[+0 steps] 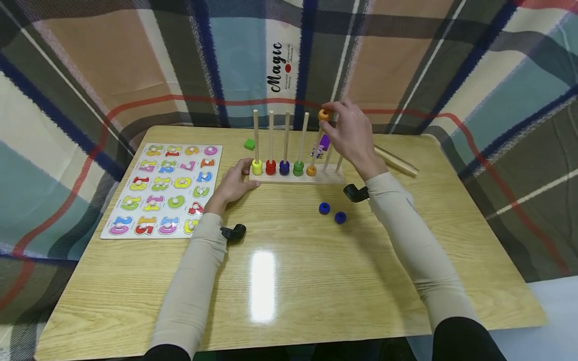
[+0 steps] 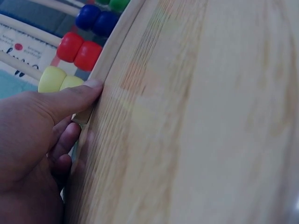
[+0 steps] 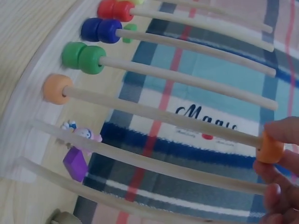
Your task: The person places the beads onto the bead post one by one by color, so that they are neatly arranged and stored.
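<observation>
A wooden bead rack (image 1: pixel 295 176) with several upright rods stands at the table's middle back. Yellow (image 1: pixel 257 167), red, blue, green and orange beads (image 1: pixel 311 170) sit low on its rods. My right hand (image 1: pixel 328 120) pinches an orange bead (image 1: pixel 323 115) at the tip of the fifth rod; in the right wrist view that orange bead (image 3: pixel 270 148) sits on the rod's end between my fingertips (image 3: pixel 268 193). My left hand (image 1: pixel 246 176) holds the rack's left end, with the thumb (image 2: pixel 77 99) pressed to the base's edge and the fingers curled beneath. Two blue beads (image 1: pixel 324 208) lie loose in front of the rack.
A number puzzle board (image 1: pixel 164 189) lies at the left. A green block (image 1: pixel 249 144) and a purple block (image 1: pixel 323 143) sit behind the rack, and a wooden stick (image 1: pixel 396 160) lies at the right. Plaid cloth surrounds the table (image 1: pixel 289 291).
</observation>
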{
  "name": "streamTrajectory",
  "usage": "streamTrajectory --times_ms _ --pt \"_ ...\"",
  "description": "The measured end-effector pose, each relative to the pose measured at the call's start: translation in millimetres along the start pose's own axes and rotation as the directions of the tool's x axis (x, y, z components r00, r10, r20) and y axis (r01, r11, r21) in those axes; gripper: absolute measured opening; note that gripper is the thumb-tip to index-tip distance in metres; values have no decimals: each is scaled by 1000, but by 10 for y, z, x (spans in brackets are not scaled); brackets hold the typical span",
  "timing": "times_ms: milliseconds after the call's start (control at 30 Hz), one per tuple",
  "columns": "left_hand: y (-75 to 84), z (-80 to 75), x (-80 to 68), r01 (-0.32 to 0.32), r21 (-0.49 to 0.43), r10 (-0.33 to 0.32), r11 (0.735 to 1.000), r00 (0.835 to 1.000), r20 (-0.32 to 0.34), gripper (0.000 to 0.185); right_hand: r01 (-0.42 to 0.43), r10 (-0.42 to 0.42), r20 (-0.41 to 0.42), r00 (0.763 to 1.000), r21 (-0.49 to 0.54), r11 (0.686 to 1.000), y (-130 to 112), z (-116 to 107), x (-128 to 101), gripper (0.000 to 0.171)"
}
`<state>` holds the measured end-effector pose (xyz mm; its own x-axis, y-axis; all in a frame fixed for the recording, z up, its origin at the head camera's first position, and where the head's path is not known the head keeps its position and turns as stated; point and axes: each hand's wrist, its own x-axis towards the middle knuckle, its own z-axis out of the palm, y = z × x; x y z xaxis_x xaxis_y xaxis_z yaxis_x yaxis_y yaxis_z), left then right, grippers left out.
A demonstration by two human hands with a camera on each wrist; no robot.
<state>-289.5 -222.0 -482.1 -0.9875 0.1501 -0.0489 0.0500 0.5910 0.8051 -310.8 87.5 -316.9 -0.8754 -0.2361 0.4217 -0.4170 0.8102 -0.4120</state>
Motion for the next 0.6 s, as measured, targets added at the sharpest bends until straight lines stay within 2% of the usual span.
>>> streamTrajectory --times_ms 133,233,300,400,500,567,600 --pt "-13 -1 -2 2 2 -2 1000 1000 2 77 -28 30 69 997 -21 999 23 28 8 44" --pt "-18 4 -1 4 5 -4 1000 1000 -1 77 -28 28 79 996 0 1000 49 46 -18 53" --pt "-21 6 2 2 5 -2 1000 1000 -2 77 -17 16 46 999 34 999 68 51 -58 58" --pt "-22 6 6 -3 9 3 1000 1000 -3 77 46 -39 -77 996 94 995 106 72 -154 56" --pt "-21 4 8 -6 10 6 1000 1000 -3 77 159 -136 -206 969 99 982 153 121 -307 43" --pt "-21 0 8 -6 12 6 1000 1000 -2 77 221 -202 -228 952 59 973 195 175 -443 33" --pt "-21 -2 8 -5 15 5 1000 1000 -1 77 236 -224 -200 954 35 971 216 205 -522 30"
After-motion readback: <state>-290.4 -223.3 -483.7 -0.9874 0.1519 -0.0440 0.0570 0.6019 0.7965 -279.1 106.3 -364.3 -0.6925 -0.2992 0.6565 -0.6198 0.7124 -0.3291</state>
